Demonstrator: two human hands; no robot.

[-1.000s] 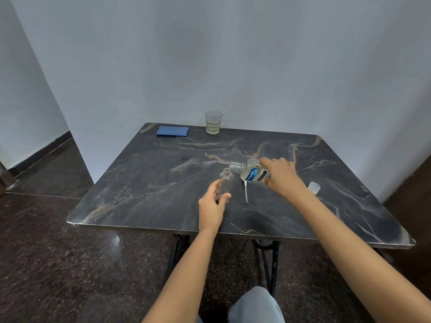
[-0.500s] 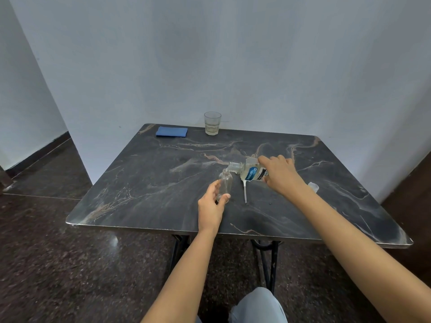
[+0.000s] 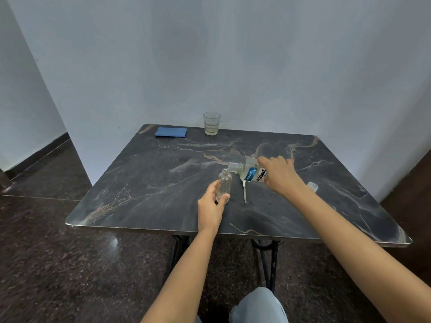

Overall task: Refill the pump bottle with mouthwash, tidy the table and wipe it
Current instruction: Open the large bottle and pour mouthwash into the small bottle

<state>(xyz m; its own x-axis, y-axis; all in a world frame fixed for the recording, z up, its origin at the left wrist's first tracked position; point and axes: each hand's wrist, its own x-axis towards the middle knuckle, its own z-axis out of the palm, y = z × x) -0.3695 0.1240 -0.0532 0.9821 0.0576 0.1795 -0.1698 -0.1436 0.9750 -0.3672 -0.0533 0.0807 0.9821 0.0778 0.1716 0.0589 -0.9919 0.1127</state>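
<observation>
A small clear pump bottle [image 3: 224, 183] stands upright and uncapped on the dark marble table [image 3: 144, 183]. My left hand [image 3: 211, 203] grips its lower part. My right hand [image 3: 281, 174] holds the mouthwash bottle [image 3: 250, 174], which has a blue label, tipped on its side with its open neck right over the small bottle's mouth. Pale liquid sits in the tipped bottle. The pump's white tube [image 3: 244, 193] lies on the table just right of the small bottle. A clear cap [image 3: 313, 186] lies behind my right wrist.
A folded blue cloth [image 3: 171, 132] lies at the table's far left corner. A glass [image 3: 211, 123] with a little pale liquid stands at the far edge by the wall. Walls close the back and right sides. My knee [image 3: 258, 306] shows below the front edge.
The mouthwash bottle's neck has shifted slightly left and down, closer over the small bottle's mouth. My left hand keeps its hold on the small bottle.
</observation>
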